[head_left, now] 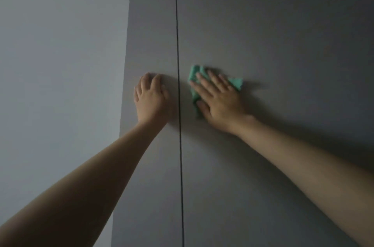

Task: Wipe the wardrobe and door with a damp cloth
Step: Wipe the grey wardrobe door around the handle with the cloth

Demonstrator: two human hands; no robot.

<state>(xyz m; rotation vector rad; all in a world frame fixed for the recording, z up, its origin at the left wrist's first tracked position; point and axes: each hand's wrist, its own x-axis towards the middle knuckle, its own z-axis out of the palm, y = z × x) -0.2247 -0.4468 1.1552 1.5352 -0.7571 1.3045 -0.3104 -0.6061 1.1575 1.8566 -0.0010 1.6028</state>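
Right hand (218, 101), fingers flat, presses green cloth (194, 76) on wardrobe (283, 44) front; left hand (151, 97), fingers relaxed, braces the adjoining panel. Risk: loosely pinned cloth could bunch or slip free.

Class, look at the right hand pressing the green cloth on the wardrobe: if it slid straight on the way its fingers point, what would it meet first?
The right hand points up and left across the green cloth. Sliding on, it would probably reach the dark gap between the wardrobe doors first.

Cloth (235, 82) under right hand (219, 101) on wardrobe (283, 54), right of seam; left hand (151, 98) left.
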